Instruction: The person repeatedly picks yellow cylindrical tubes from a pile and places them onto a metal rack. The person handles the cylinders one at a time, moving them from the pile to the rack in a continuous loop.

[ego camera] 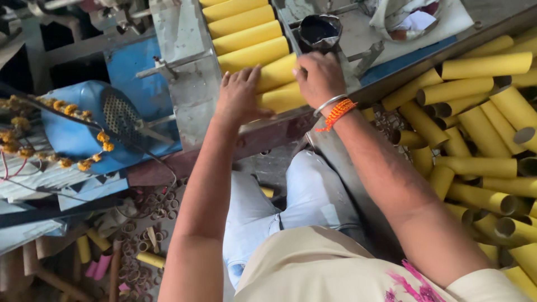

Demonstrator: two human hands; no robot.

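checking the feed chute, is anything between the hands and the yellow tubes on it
Nothing visible. The left hand and right hand both rest directly on the nearest yellow tubes in the metal chute; the dark cup sits beyond them.

Mustard-yellow cardboard tubes [254, 55] lie beside a bright blue motor housing [84, 126] with a grey perforated grille, while an orange thread band [337, 113] circles the wrist near the tubes.
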